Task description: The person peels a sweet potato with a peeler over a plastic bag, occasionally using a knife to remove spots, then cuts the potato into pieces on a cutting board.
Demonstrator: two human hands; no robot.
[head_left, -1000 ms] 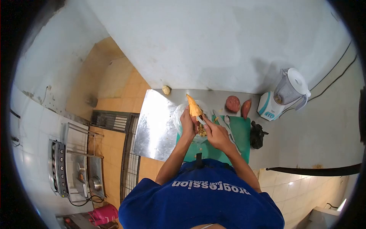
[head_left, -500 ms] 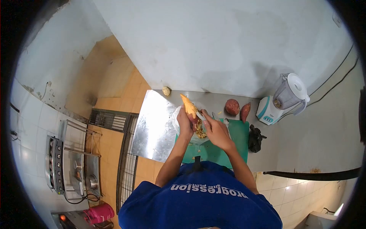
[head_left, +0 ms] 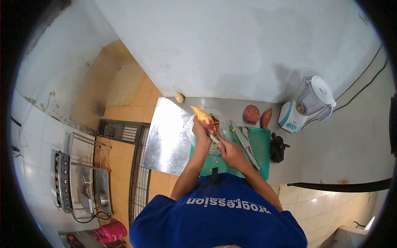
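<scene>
A partly peeled sweet potato (head_left: 202, 115), orange at its pointed tip and reddish-brown lower down, is gripped in my left hand (head_left: 201, 134). My right hand (head_left: 231, 154) is closed around a pale-handled peeler (head_left: 214, 139), held against the unpeeled lower end. Below them a clear plastic bag (head_left: 223, 125) with dark peelings lies spread over the counter and the board's edge. To the right, a knife (head_left: 244, 141) and a spoon (head_left: 245, 131) rest on the green cutting board (head_left: 262, 144). Small peel scraps dot the board near my wrists.
Two unpeeled sweet potatoes, one round (head_left: 251, 113) and one narrow (head_left: 266, 118), sit behind the board. A black plastic bag (head_left: 278, 149) and a blender (head_left: 298, 108) stand farther right. One pale round item (head_left: 179, 98) lies at the metal counter's back left.
My right hand has drawn the peeler down toward me along the sweet potato, uncovering the knife and spoon. The sweet potato's tip has dipped slightly left.
</scene>
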